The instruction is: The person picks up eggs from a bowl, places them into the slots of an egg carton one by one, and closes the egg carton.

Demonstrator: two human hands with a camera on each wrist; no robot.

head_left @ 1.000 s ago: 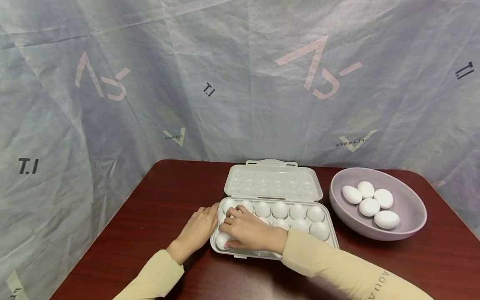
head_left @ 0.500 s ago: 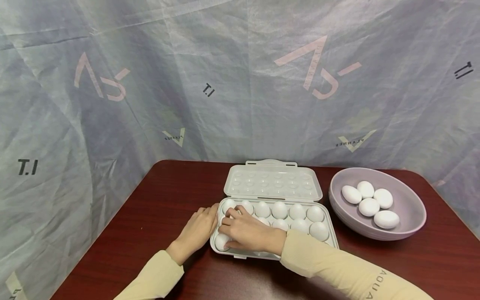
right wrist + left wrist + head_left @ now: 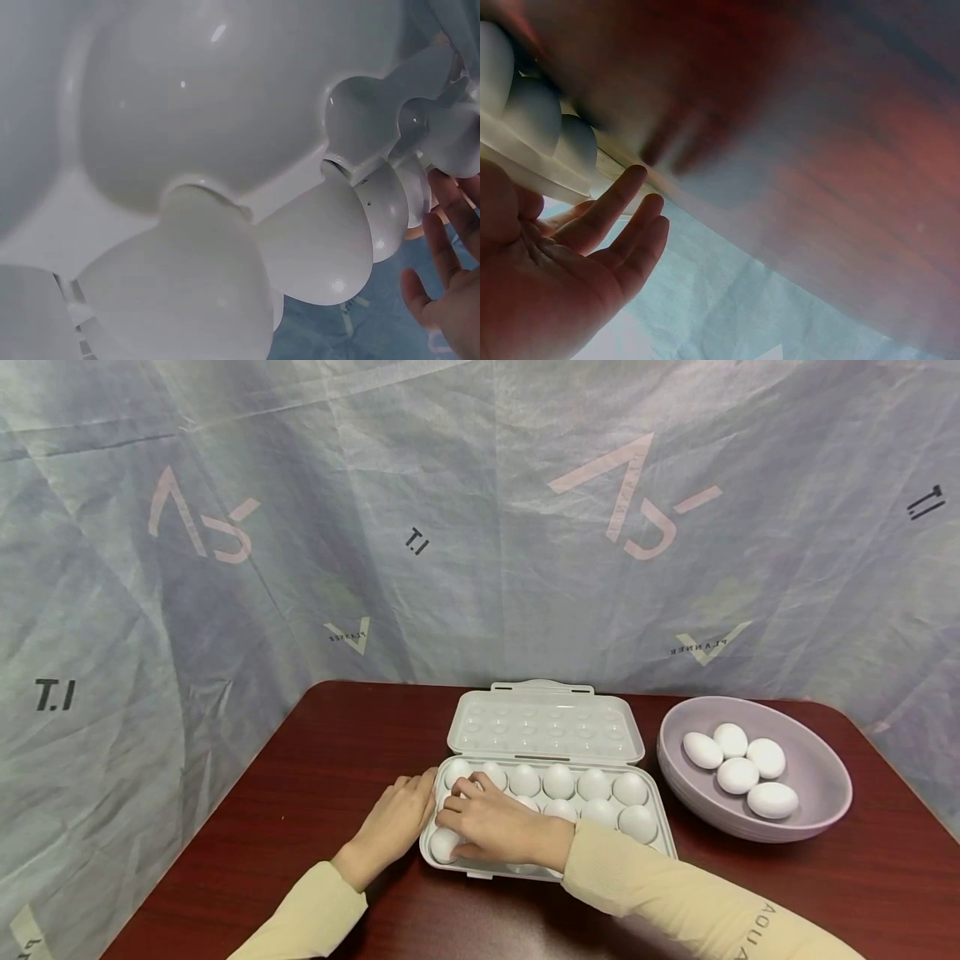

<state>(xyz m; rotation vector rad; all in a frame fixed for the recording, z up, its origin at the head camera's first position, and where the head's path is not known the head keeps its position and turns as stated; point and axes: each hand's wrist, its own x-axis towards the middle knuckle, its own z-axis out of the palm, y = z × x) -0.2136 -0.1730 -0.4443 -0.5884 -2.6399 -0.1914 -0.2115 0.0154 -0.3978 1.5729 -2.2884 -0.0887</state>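
My right hand (image 3: 498, 822) reaches over the near left part of a white egg carton (image 3: 665, 827). Its curled fingers and thumb are around a white egg (image 3: 444, 843) in the front left corner cup. In the right wrist view the fingertips are right at that egg (image 3: 452, 142), beyond bare front-row cups (image 3: 360, 112). Filling the two rows behind are white eggs (image 3: 558, 781), partly hidden by my hand. My left hand (image 3: 401, 810) rests along the carton's left side. In the left wrist view its fingers (image 3: 607, 206) are extended and hold nothing.
The carton's lid (image 3: 547, 727) lies open behind it, full of egg dimples. To the right stands a purple bowl (image 3: 813, 777) with several white eggs (image 3: 738, 774). Everything stands on a dark red table (image 3: 330, 743), with a grey-blue cloth (image 3: 480, 568) hanging behind.
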